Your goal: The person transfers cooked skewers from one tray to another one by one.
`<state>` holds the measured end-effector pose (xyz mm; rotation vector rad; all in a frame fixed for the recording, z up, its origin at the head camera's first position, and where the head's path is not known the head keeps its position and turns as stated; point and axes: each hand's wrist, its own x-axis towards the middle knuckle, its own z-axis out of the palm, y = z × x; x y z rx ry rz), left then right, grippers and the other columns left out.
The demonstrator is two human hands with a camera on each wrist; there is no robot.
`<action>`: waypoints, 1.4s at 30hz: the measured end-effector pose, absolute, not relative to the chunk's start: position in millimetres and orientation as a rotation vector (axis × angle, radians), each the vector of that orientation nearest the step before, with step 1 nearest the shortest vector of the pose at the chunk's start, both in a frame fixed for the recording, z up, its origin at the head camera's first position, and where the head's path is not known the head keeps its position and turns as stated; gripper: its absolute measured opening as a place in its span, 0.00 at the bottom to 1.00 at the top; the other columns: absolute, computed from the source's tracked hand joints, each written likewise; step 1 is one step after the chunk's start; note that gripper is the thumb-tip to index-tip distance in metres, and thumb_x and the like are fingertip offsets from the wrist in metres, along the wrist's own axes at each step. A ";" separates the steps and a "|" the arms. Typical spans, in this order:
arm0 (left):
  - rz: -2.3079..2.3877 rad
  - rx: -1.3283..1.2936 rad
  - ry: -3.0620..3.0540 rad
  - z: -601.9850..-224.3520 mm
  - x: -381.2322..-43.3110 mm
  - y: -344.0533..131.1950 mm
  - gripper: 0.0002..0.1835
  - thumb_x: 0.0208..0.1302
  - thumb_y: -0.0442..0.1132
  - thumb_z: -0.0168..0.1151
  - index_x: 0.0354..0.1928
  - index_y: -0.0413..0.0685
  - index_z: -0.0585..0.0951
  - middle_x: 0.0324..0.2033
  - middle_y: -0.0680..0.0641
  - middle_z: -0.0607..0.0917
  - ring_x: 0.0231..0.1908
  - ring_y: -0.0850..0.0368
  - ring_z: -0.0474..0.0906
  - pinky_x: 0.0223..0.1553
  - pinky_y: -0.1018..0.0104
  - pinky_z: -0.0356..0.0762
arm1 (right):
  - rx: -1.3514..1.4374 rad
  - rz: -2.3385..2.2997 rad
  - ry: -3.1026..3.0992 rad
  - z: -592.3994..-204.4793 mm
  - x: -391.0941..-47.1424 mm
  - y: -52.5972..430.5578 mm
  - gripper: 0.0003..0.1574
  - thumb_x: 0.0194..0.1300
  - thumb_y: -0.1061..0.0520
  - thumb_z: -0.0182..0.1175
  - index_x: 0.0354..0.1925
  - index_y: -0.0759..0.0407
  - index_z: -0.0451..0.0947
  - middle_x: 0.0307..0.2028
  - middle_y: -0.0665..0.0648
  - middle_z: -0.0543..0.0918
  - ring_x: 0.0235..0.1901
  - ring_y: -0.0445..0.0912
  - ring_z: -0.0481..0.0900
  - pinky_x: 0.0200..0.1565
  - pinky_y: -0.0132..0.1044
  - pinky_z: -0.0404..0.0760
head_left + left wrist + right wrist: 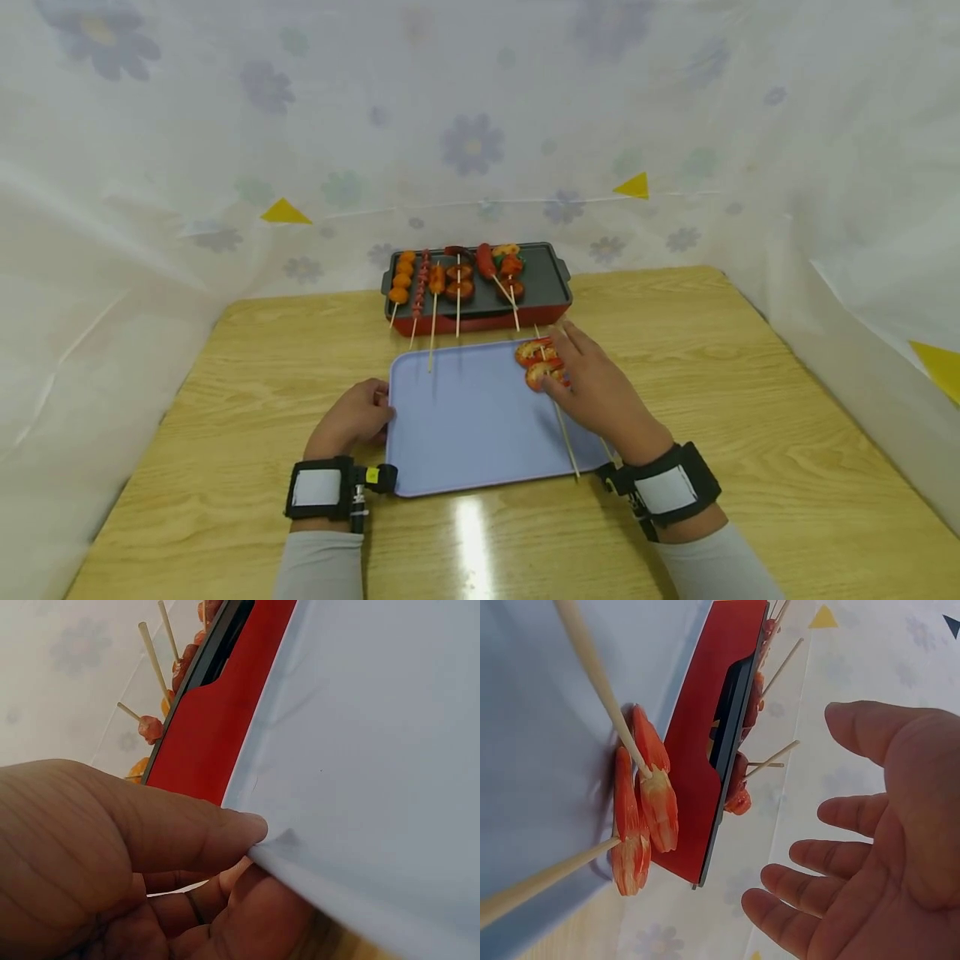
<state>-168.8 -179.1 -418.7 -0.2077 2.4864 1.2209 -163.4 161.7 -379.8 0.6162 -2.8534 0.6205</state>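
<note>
My left hand (pixel 354 418) pinches the left edge of a pale blue tray (pixel 465 417), thumb on top and fingers curled beneath, as the left wrist view shows. At the tray's right side lie shrimp skewers (pixel 534 353), orange-red on thin wooden sticks; two sticks show in the right wrist view. My right hand (pixel 606 398) hovers over them, partly hiding them in the head view. Its fingers are spread and nothing is in the palm (pixel 885 855). Behind the tray stands a red grill (pixel 540 315) with a dark top.
Several skewers lie across the grill: orange balls (pixel 401 279), small pink pieces (pixel 421 287), brown round slices (pixel 460 292) and a red sausage (pixel 485 261). Some sticks overhang its front edge. A wooden table (pixel 262 358) bears everything, with a flowered plastic sheet (pixel 472 146) around it.
</note>
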 end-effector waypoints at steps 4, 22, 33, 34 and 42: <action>1.242 -0.209 2.479 -419.3 -170.1 -178.6 0.24 0.67 0.32 0.57 0.64 0.35 0.69 0.38 0.42 0.75 0.35 0.50 0.76 0.31 0.63 0.79 | 0.625 0.636 -2.847 -378.8 -167.0 158.3 0.45 0.69 0.49 0.63 0.73 0.67 0.58 0.72 0.71 0.57 0.68 0.66 0.60 0.59 0.60 0.69; 1.256 -0.217 2.492 -422.4 -170.2 -180.9 0.24 0.67 0.32 0.57 0.64 0.35 0.70 0.35 0.43 0.75 0.32 0.51 0.76 0.30 0.63 0.77 | 0.561 0.741 -2.819 -370.5 -198.3 134.1 0.45 0.69 0.50 0.61 0.72 0.72 0.56 0.70 0.73 0.60 0.67 0.67 0.62 0.62 0.61 0.66; 1.260 -0.235 2.494 -421.2 -168.9 -181.1 0.23 0.67 0.30 0.57 0.63 0.35 0.70 0.35 0.43 0.75 0.31 0.52 0.76 0.28 0.64 0.77 | 0.473 0.860 -2.848 -377.0 -220.1 125.5 0.44 0.71 0.49 0.59 0.73 0.71 0.56 0.69 0.71 0.63 0.66 0.65 0.64 0.63 0.60 0.65; 1.263 -0.236 2.493 -421.2 -168.9 -181.4 0.23 0.67 0.30 0.57 0.63 0.34 0.70 0.35 0.43 0.75 0.31 0.52 0.76 0.28 0.64 0.77 | 0.463 0.866 -2.847 -377.3 -221.4 124.5 0.43 0.71 0.49 0.59 0.72 0.71 0.56 0.69 0.71 0.63 0.66 0.65 0.65 0.63 0.60 0.66; 1.295 -0.235 2.487 -425.0 -170.4 -180.0 0.24 0.67 0.31 0.58 0.64 0.35 0.70 0.35 0.43 0.75 0.30 0.52 0.76 0.28 0.64 0.77 | 0.401 0.938 -2.856 -375.7 -231.7 118.5 0.42 0.72 0.49 0.59 0.72 0.72 0.57 0.67 0.72 0.66 0.66 0.65 0.65 0.62 0.59 0.67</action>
